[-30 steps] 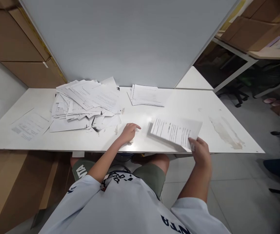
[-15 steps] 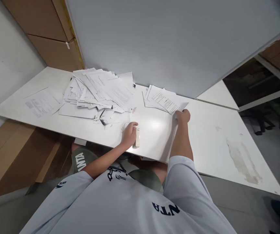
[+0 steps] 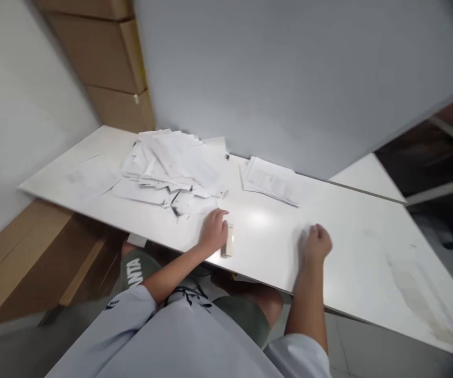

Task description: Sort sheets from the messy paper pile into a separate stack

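Near the front edge of the white table, my left hand [image 3: 214, 232] is closed against a cream oblong block [image 3: 228, 241] resembling a stapler; its exact kind cannot be made out. The fingers hide its left side. To the right, my right hand [image 3: 318, 241] is curled into a loose fist over the tabletop, with no paper showing in it. A small stack of printed sheets [image 3: 269, 181] lies beyond and between my hands, near the upright panel. Farther left is a big untidy pile of papers [image 3: 175, 160], its sheets fanned and overlapping.
A grey upright panel [image 3: 274, 79] borders the back of the white table [image 3: 352, 247]. Cardboard boxes [image 3: 96, 52] are stacked at the back left, and more cardboard [image 3: 25, 257] stands below the table. A single sheet [image 3: 88, 178] lies at the left. Brownish smears mark the right end.
My right hand has let go of the sheet on the small stack and drawn back toward me, to the right. My left hand stays by the cream block. The camera view has shifted.
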Motion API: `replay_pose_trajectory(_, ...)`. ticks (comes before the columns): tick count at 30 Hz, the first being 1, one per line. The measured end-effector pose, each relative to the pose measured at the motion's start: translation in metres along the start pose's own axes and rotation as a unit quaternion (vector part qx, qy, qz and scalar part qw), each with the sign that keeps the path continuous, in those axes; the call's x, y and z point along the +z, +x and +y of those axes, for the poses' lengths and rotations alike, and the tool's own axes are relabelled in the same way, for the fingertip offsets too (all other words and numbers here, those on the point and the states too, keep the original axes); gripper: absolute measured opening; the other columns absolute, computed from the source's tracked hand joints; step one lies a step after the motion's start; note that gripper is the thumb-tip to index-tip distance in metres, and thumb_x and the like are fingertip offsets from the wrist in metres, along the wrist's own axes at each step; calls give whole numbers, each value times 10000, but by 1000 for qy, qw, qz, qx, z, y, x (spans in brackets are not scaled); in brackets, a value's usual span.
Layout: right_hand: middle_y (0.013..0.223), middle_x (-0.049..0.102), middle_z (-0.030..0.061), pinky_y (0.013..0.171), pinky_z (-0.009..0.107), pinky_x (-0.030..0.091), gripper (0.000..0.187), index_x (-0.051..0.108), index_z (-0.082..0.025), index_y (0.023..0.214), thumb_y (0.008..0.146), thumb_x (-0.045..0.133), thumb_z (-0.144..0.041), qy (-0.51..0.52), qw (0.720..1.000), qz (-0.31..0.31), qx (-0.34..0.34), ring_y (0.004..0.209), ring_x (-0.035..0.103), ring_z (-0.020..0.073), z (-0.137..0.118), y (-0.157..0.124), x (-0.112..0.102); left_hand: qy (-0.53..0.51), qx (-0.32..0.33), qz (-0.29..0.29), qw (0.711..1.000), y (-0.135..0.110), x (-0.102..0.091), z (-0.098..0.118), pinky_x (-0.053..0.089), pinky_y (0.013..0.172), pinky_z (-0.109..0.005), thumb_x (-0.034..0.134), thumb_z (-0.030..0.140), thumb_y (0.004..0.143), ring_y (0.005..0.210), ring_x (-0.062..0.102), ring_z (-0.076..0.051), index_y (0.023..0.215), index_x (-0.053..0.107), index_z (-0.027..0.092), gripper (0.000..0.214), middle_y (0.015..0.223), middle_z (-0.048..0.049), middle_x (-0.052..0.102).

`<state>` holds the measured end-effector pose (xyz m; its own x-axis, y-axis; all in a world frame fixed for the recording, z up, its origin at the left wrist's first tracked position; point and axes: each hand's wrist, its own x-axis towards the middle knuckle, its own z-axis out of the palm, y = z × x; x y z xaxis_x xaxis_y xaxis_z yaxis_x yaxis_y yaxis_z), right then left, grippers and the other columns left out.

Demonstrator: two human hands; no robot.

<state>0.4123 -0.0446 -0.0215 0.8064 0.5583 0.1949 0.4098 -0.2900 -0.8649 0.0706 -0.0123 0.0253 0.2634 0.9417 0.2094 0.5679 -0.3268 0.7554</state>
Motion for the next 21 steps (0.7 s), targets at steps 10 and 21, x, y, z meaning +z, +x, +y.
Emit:
replay_pose_trajectory(10,1239,634,175,1095,487,336,368,698,-155,1028,800,472,-334,-52,991,-66,-108,1213,512,304,-1,-34,-2,355,38,-69,932,136,-61,-52,78,1201,-514,343,228,957,1419,303,-333,1354,513,97,451,1434,-160,496)
replay_pose_trajectory(21,1152,652,193,1020,461,399,352,696,-155,921,796,447,-369,-36,988,-65,-133,1128,558,313,4,-32,3,345,48,-175,921,167,-51,-50,139,1167,-543,528,654,799,1457,202,-448,1478,355,99,894,1576,-235,265)
